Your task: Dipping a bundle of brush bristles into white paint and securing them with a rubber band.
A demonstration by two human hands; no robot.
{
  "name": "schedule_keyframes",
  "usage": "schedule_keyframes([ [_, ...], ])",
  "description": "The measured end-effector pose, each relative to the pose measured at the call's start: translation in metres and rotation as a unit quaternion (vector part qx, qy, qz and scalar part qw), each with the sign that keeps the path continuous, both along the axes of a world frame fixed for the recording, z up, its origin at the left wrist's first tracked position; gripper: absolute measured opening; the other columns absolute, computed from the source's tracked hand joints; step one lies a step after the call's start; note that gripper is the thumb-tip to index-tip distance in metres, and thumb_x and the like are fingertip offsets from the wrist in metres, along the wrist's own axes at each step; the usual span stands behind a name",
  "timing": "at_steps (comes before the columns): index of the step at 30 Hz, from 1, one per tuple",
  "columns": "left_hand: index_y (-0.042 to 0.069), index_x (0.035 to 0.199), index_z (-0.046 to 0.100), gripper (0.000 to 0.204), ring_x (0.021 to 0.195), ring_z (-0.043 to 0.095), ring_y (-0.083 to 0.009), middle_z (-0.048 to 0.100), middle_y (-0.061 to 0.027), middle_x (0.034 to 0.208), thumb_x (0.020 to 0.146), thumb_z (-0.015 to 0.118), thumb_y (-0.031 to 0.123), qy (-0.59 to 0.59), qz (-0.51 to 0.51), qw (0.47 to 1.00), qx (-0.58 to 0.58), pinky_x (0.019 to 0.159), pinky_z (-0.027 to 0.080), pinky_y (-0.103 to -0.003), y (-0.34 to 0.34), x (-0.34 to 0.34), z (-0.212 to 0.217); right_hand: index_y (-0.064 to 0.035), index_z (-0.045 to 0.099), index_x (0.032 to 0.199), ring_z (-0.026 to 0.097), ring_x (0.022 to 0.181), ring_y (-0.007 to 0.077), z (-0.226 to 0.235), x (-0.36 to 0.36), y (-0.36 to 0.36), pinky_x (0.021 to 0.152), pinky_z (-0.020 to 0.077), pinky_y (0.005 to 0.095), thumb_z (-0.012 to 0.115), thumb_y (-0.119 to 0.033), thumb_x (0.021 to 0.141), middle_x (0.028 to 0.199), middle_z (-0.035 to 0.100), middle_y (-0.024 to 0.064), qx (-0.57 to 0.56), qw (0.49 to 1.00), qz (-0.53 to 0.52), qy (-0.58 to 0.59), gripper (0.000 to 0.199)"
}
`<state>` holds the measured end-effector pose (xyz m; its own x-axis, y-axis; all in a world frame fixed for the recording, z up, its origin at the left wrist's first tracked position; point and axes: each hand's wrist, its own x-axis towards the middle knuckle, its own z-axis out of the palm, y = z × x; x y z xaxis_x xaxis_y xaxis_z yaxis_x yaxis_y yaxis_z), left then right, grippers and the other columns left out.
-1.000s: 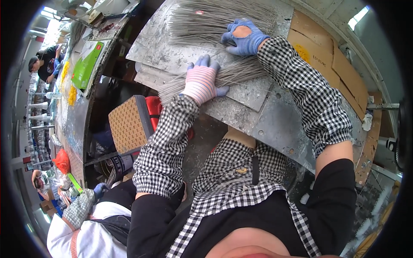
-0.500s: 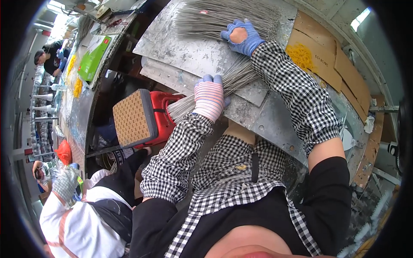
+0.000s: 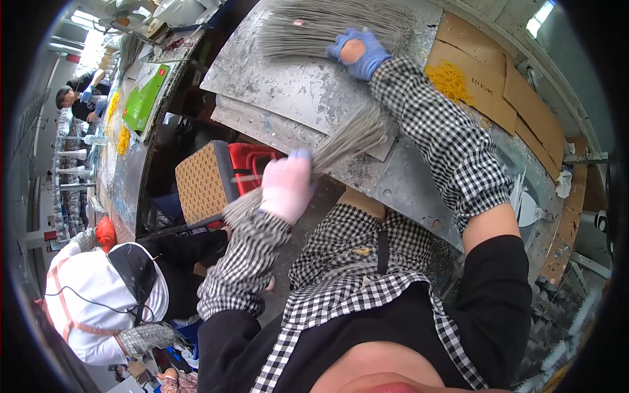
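Note:
A bundle of thin grey wire-like rods slants over the near edge of the metal-topped table. Closed around its middle is my left hand, in a pink and white glove slightly smeared by motion. The bundle's lower end sticks out past the hand toward the red stool. On the near edge of a much larger pile of the same rods lies my right hand, in a blue glove with a bare patch on its back. Its fingers stretch out over the rods, their tips partly hard to make out.
Yellow loops lie on flattened cardboard at the right. Left of my left hand stands a red stool with a woven-patterned cushion. A co-worker in white bends close by at the left. Another bench holds a green box.
My left hand has pulled the bundle down and left, out from beneath my right forearm. My right hand has shifted slightly left on the pile. The co-worker in white has turned and bent over.

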<state>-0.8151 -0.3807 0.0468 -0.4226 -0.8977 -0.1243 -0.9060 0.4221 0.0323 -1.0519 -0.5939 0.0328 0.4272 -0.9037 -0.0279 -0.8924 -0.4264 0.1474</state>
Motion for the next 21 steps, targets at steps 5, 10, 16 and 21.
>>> schedule_keyframes([
  [5, 0.002, 0.129, 0.052, 0.062, 0.1, 0.068, -0.0291, 0.066, -0.0179, 0.118, 0.072, 0.075, 0.006, 0.182, 0.123, 0.946, 0.238, 0.09, 0.053, -0.035, 0.082, 0.082, -0.024, -0.0228, 0.063, 0.125, 0.057, 0.117, 0.0248, -0.018, -0.024, -0.01, 0.107, 0.04, 0.059, 0.062, -0.015, 0.089, 0.113, 0.061, 0.0057, -0.095, 0.995, 0.012, 0.027, 0.036],
  [10, -0.002, 0.139, 0.048, 0.064, 0.114, 0.057, -0.0147, 0.062, -0.0063, 0.125, 0.079, 0.07, 0.001, 0.486, 0.218, 0.776, 0.337, 0.099, 0.046, -0.029, 0.117, 0.092, -0.037, -0.0195, 0.049, 0.141, 0.056, 0.122, 0.0296, 0.009, -0.002, 0.055, 0.108, 0.0429, 0.054, 0.066, -0.021, 0.087, 0.125, 0.058, 0.0138, -0.043, 0.991, 0.059, -0.109, 0.058],
  [16, -0.002, 0.136, 0.05, 0.059, 0.106, 0.06, -0.0141, 0.064, -0.0061, 0.117, 0.079, 0.069, 0.002, 0.579, 0.108, 0.71, 0.386, 0.095, 0.048, -0.03, 0.061, 0.038, 0.028, -0.0113, 0.016, 0.159, 0.051, 0.129, 0.0312, 0.079, -0.022, 0.204, 0.106, 0.047, 0.0457, 0.076, -0.038, 0.086, 0.146, 0.042, 0.0217, 0.227, 0.684, 0.016, -0.694, 0.098],
  [21, -0.001, 0.124, 0.055, 0.048, 0.1, 0.065, -0.0163, 0.068, -0.0077, 0.106, 0.08, 0.073, 0.005, 0.601, -0.226, 0.73, 0.234, 0.087, 0.054, -0.032, 0.021, -0.072, 0.073, -0.0032, 0.048, 0.138, 0.061, 0.119, 0.0272, 0.19, 0.027, 0.27, 0.089, 0.059, 0.0379, 0.081, -0.016, 0.081, 0.128, 0.06, 0.0192, -0.058, 0.726, 0.035, -0.684, 0.066],
])
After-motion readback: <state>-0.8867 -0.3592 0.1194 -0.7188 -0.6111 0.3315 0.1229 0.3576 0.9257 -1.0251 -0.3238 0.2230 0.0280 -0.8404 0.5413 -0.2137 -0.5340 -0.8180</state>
